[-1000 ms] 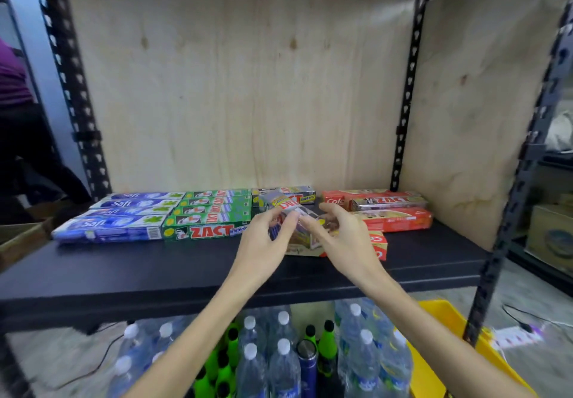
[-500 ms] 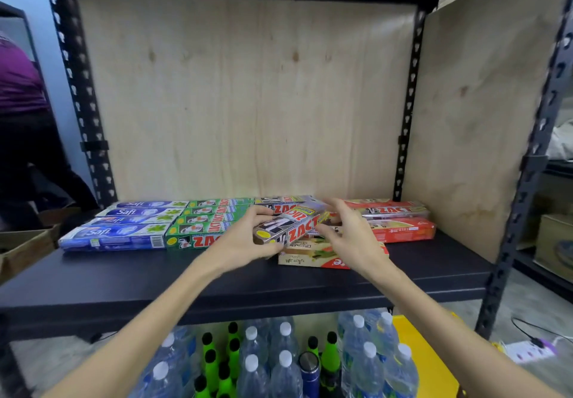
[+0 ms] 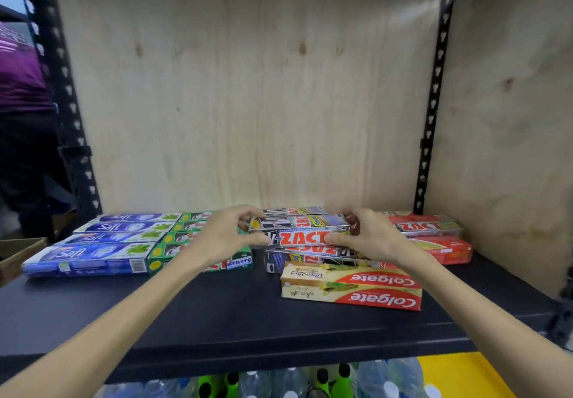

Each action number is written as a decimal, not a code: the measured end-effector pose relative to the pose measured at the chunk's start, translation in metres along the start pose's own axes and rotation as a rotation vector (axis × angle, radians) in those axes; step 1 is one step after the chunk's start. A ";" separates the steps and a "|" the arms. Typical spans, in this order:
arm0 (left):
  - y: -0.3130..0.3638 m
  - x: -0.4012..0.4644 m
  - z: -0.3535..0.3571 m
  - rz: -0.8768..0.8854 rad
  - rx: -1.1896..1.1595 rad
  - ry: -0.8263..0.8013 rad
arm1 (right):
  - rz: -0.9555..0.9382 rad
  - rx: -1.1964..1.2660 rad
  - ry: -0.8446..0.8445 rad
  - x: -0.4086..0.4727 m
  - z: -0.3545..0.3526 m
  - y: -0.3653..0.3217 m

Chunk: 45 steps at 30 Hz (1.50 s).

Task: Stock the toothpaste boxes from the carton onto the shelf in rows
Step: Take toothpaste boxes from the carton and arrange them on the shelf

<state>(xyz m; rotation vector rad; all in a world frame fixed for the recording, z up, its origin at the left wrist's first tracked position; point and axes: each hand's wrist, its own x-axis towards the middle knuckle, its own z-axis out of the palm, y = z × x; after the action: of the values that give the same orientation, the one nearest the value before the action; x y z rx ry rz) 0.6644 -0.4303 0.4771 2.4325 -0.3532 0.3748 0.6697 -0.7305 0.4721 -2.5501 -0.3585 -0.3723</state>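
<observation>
Both my hands hold a silver-and-red Zact toothpaste box (image 3: 300, 232) level over the middle of the black shelf (image 3: 217, 310). My left hand (image 3: 228, 236) grips its left end and my right hand (image 3: 367, 238) grips its right end. It sits on other silver Zact boxes (image 3: 310, 256). Blue Saft boxes (image 3: 93, 256) lie in a row at the left, with green Zact boxes (image 3: 183, 238) next to them. A red-and-cream Colgate box (image 3: 350, 287) lies in front of the stack. Red boxes (image 3: 434, 236) lie at the right. No carton shows.
Plywood panels (image 3: 248, 93) close the shelf's back and right side, with black perforated posts (image 3: 432, 93) at the corners. Water bottles and green bottles (image 3: 279, 382) stand below the shelf, beside a yellow bin (image 3: 459, 376). A person in purple (image 3: 18, 87) stands at the far left.
The silver Zact box went from tilted in front of the stack to level on top of it, farther back. Both hands moved to its ends. The view has come closer.
</observation>
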 end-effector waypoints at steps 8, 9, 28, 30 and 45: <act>-0.020 0.070 0.018 -0.093 0.016 -0.081 | -0.003 -0.135 -0.008 0.070 0.014 0.021; -0.026 0.075 0.021 -0.116 0.005 -0.094 | -0.007 -0.180 -0.012 0.077 0.017 0.026; -0.037 0.090 0.041 -0.077 0.256 0.008 | -0.114 -0.395 -0.005 0.106 0.037 0.040; -0.035 0.085 0.038 -0.038 0.258 -0.003 | -0.098 -0.383 0.026 0.097 0.030 0.035; -0.015 0.012 0.024 0.293 0.002 -0.130 | -0.217 0.169 -0.142 -0.017 -0.001 0.023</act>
<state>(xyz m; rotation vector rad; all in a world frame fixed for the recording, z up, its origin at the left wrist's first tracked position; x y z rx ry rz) 0.6844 -0.4360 0.4553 2.4165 -0.7712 0.3417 0.6612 -0.7532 0.4562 -2.3833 -0.6936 -0.2293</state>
